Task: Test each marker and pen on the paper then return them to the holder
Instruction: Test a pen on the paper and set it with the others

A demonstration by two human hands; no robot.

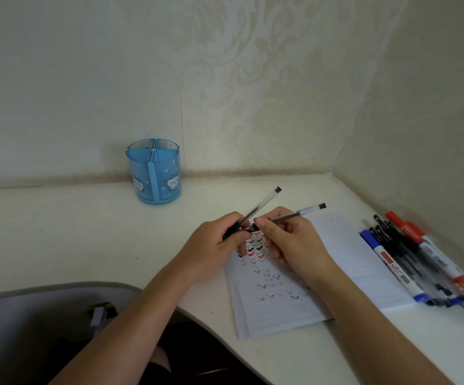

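Hands meet above the far left part of the paper, each closed on 1 clear pen. Left hand grips pen 1 low on its barrel in curled fingers, so the shaft slants up and right to a dark end cap far of the knuckles. Right hand pinches pen 2 between thumb and fingers near its dark front end; the barrel runs right, past the hand, to its own dark cap. Both pens cross just between the 2 thumbs. Red and black ticks mark the paper under the hands. More markers lie bunched at the paper's right edge. Holder, blue, stands well apart at the far left by the wall.
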